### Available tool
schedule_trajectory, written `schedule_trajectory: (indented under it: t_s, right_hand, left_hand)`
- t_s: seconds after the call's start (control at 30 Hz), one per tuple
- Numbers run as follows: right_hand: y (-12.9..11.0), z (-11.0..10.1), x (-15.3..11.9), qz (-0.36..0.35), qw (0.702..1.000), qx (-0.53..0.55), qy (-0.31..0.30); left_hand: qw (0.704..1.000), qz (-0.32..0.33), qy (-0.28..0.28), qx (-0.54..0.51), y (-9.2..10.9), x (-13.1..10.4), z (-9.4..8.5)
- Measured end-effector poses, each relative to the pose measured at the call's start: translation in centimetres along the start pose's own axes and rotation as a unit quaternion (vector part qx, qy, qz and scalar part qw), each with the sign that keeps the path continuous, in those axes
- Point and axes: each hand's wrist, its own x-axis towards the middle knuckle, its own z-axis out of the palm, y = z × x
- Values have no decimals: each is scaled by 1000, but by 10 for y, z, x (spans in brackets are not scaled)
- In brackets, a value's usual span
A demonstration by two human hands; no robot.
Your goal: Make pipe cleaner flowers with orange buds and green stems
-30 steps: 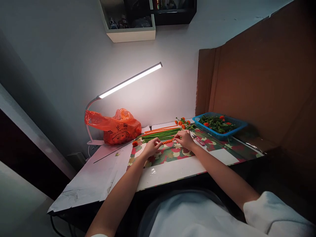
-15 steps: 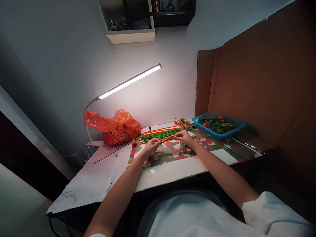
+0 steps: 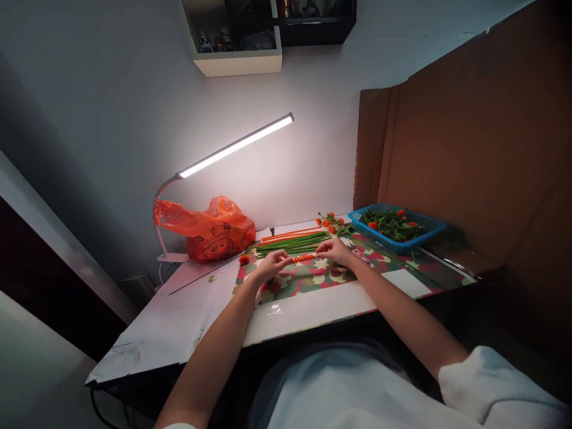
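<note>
A twisted orange pipe cleaner coil (image 3: 302,258) spans the gap between my hands, just above the patterned mat. My left hand (image 3: 272,265) pinches its left end, and my right hand (image 3: 334,251) pinches the right end with the fingertips. Behind my hands lies a bundle of long green stems (image 3: 292,243), with thin orange strips (image 3: 286,235) at its back. A fuzzy orange ball (image 3: 243,260) rests left of the stems. Close to my right wrist is a pair of pink-handled scissors (image 3: 361,255), partly hidden.
An orange plastic bag (image 3: 218,232) sits beside the lit desk lamp (image 3: 236,145). Orange flowers (image 3: 329,223) lie near a blue basket (image 3: 393,244) of leafy green pieces. A thin dark rod (image 3: 196,280) lies on the left. Cardboard (image 3: 447,155) stands at the right.
The orange coil has gone from slanting up to the right to nearly level. My hands keep their pinch at its two ends, and the view has shifted slightly.
</note>
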Motion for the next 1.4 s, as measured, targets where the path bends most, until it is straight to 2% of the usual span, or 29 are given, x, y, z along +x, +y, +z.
schedule_trajectory:
  t_s: [0.23,0.4,0.57,0.63,0.73,0.8,0.9,1.17,1.27,1.4]
  right_hand:
    - [1,6,-3,-44,996,-66,39]
    - [-3,13,-7,-123,982,-125,72]
    - [-4,17,-8,-168,972,-104,124]
    - [-3,19,-6,-149,975,-69,151]
    - [0,22,-2,-80,978,31,190]
    - [2,24,0,-31,975,121,185]
    - [2,26,1,16,965,211,155]
    - [1,26,4,80,953,272,111]
    - [1,26,4,87,957,262,85]
    - [0,26,2,91,951,283,85]
  left_hand:
    - [1000,5,8,-11,-4,-1,3]
    - [999,-27,10,27,-3,-1,5]
    - [995,-44,76,36,5,-1,12]
    - [994,-45,101,8,8,0,16]
    - [989,-25,146,-14,11,0,20]
    - [986,-16,165,-24,13,0,22]
    - [985,-12,163,-44,15,-1,22]
    - [990,-1,132,-41,17,-2,18]
    - [992,-11,122,-36,18,-3,19]
    - [992,-30,105,-64,19,-4,23]
